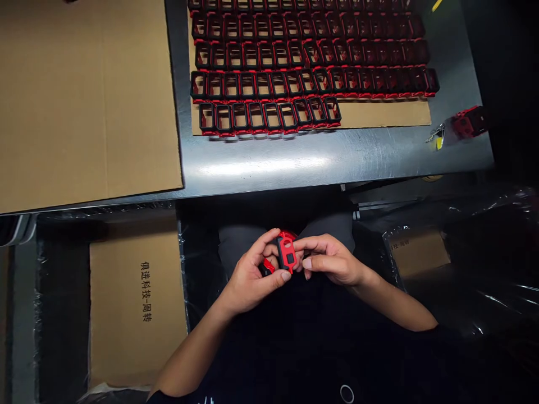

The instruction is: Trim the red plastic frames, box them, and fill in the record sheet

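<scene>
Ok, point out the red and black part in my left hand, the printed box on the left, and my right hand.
Red and black part [284, 259]: head view, its red face.
Printed box [122, 297]: head view, bare cardboard beside the lettering.
Right hand [337, 262]: head view, back of the hand.

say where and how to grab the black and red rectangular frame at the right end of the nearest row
I'd pinch the frame by its right wall, coming from above right, one finger inside: it looks open-topped, and bare tan cardboard lies beside that wall, while a neighbouring frame crowds its left.
</scene>
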Tool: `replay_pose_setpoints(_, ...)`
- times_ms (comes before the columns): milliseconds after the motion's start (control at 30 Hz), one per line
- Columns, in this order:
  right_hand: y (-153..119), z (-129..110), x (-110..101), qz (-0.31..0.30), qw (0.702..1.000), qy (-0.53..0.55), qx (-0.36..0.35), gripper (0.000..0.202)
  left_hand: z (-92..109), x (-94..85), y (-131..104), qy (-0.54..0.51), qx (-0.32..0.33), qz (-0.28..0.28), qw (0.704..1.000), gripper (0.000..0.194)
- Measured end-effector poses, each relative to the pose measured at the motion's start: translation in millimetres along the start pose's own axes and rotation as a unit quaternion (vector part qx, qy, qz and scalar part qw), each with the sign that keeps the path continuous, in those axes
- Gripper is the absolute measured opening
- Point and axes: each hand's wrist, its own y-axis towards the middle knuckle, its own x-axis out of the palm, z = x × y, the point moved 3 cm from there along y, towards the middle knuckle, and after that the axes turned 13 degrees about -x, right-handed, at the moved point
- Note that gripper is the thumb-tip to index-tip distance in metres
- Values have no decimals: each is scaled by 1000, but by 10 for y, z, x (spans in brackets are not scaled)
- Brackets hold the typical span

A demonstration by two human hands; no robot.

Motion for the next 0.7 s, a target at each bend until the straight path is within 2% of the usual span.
replay_pose_setpoints(433,44,72,22,15,999,25,31,31,95,-13,-122,128,33,50,990,70)
replay_pose_setpoints(600,60,62,53,29,998,-24,55,32,122,14,-134,164,40,46,985,70)
replay_pose_setpoints(700,49,13,61,41,996,-81,12,30,80,-6,-121,139,29,57,988,73)
